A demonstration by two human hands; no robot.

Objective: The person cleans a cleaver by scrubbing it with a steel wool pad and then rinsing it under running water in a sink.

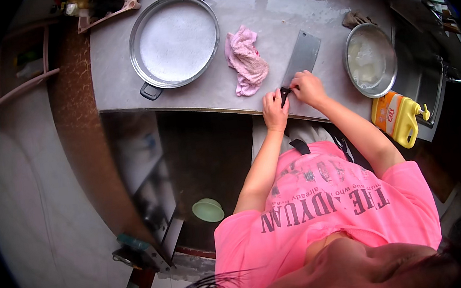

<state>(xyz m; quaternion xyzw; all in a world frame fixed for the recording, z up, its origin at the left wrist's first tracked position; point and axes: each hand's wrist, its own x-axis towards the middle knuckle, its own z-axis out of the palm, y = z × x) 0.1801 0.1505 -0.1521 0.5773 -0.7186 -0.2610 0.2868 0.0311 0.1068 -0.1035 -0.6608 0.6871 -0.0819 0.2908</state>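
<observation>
A cleaver (301, 55) lies on the grey countertop (209, 92), its broad metal blade pointing away from me and its black handle near the front edge. My left hand (275, 106) is closed around the handle's end. At the base of the blade, my right hand (306, 89) touches the cleaver with bent fingers; whether it grips anything is hard to tell. A crumpled pink cloth (247, 62) lies left of the blade. Farther left stands a two-handled metal pot (177, 37) filled with whitish, foamy liquid.
A metal bowl (371, 61) holding pale pieces in liquid stands at the right, beside the sink (413, 70). A yellow pump bottle (400, 119) is near the counter's edge. Behind the bowl lies a brown rag (357, 18). A green basin (208, 210) sits low down at the left.
</observation>
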